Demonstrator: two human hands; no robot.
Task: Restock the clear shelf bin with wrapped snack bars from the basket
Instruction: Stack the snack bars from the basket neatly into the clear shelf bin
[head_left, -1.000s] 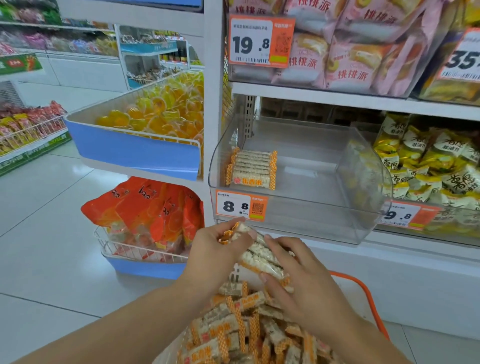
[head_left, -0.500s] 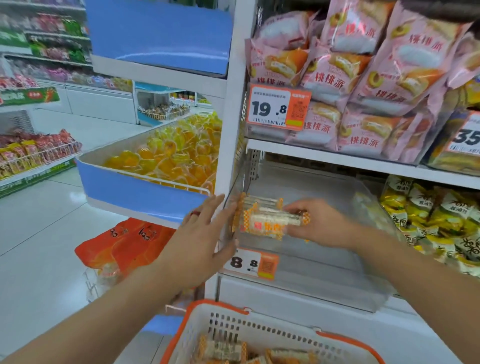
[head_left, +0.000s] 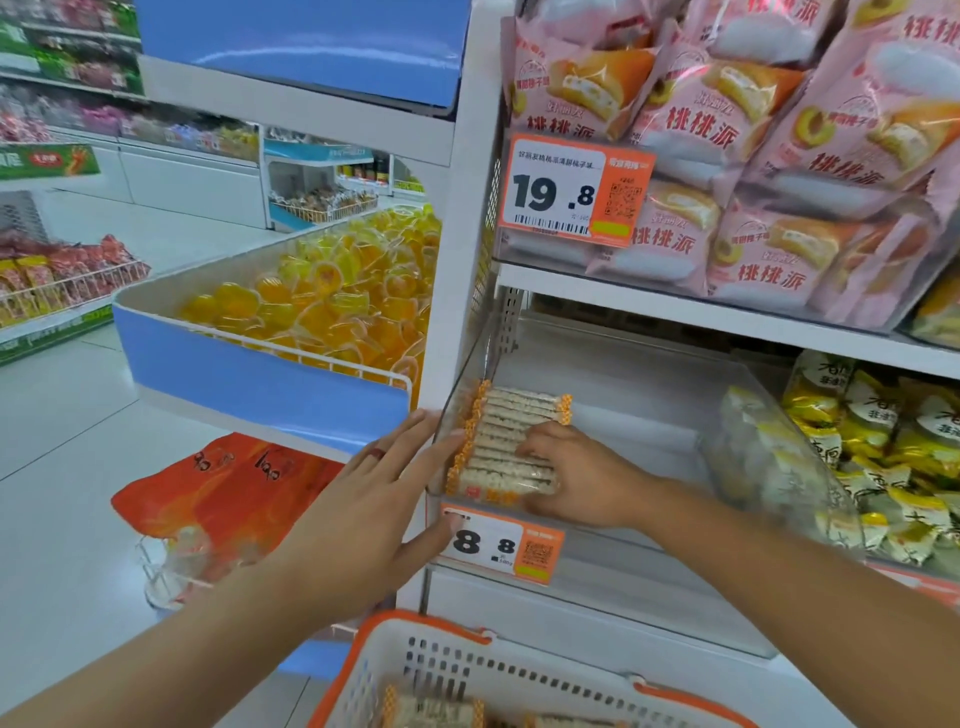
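The right hand (head_left: 582, 475) reaches inside the clear shelf bin (head_left: 649, 540), its fingers curled down onto the right ends of a row of wrapped snack bars (head_left: 511, 441) lined up against the bin's left wall; whether it pinches any of them cannot be told. The left hand (head_left: 363, 512) lies flat and spread against the outside of the bin's left front corner, fingers straight, a red ring (head_left: 376, 453) on one finger, the thumb touching the 8.8 price tag (head_left: 501, 545). Below, a white basket with an orange rim (head_left: 441, 670) holds more bars. Left of the shelf post sits a blue-fronted tray of yellow jelly cups (head_left: 322, 306), and above the bin pink cake packets (head_left: 753, 156) fill the upper shelf.
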